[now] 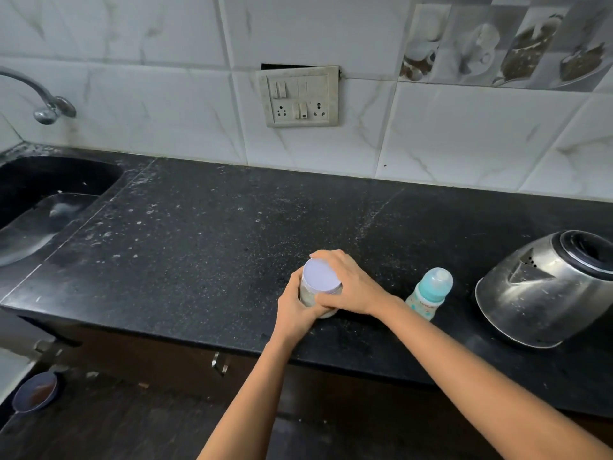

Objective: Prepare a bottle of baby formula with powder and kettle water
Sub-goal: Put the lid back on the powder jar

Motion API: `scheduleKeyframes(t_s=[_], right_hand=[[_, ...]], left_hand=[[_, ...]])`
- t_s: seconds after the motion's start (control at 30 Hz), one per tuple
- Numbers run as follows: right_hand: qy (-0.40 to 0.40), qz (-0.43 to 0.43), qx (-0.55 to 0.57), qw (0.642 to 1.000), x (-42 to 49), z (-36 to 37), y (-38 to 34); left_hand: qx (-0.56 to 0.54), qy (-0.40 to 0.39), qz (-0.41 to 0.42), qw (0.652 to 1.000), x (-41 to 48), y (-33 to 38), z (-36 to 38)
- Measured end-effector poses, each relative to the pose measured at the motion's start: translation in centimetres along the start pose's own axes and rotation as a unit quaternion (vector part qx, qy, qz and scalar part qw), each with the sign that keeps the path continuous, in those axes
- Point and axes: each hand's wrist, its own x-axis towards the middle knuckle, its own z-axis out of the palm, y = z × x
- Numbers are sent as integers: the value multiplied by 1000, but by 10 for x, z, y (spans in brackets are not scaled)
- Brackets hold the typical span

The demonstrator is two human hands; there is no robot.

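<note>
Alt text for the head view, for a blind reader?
The left hand grips a pale-lidded jar by its body and the right hand grips its lid, on a black counter. A baby bottle and kettle stand to its right.

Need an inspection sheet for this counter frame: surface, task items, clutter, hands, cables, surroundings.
Surface: black speckled counter, with pale specks and smears.
Job's things: powder jar, lid on, near the front edge; baby bottle, capped and standing to its right; steel kettle at far right.
Clutter: small dark bowl on the floor, lower left.
Hands: left hand grips the jar's body; right hand curls round its top.
Cables: nothing seen.
Surroundings: sink and tap at left; switch-and-socket plate on the tiled wall.
</note>
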Motion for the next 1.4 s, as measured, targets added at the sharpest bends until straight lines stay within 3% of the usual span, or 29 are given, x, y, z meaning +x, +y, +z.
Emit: scheduleKeyframes(t_s=[0.2, 0.37, 0.5, 0.6, 0.67, 0.73, 0.77, 0.83, 0.9, 1.03, 1.23, 1.4], right_hand=[[-77, -53, -186, 978, 15, -18, -2], [-67, -68, -308, 947, 20, -18, -9], [-28, 86, -396, 914, 18, 3, -36], [-82, 158, -379, 908, 25, -15, -52], [-104, 99, -353, 924, 27, -42, -51], [-85, -87, -344, 931, 29, -62, -48], [-115, -173, -350, 914, 29, -66, -46], [-215, -236, -363, 875, 34, -65, -38], [-227, -207, -382, 872, 35, -50, -30], [-132, -145, -412, 890, 29, -17, -20], [-72, -89, -411, 904, 26, -2, -21], [20, 70, -344, 936, 19, 15, -37]], left_hand=[[-7, 0, 7, 1000, 0, -2, 1], [-9, 5, 10, 1000, 2, -5, 3], [-2, 3, 7, 1000, 3, -6, 4], [4, 9, 14, 1000, 1, -5, 5], [-1, 11, 14, 1000, 1, -6, 5], [0, 12, 9, 1000, 1, -6, 4], [2, 12, 8, 1000, 1, -5, 4], [2, 10, 9, 1000, -1, -4, 4], [1, 10, 4, 1000, -2, -1, 5], [9, 8, 12, 1000, -1, -1, 5], [19, 11, 8, 1000, 3, -2, 7], [26, -6, 9, 1000, 6, -2, 5]])
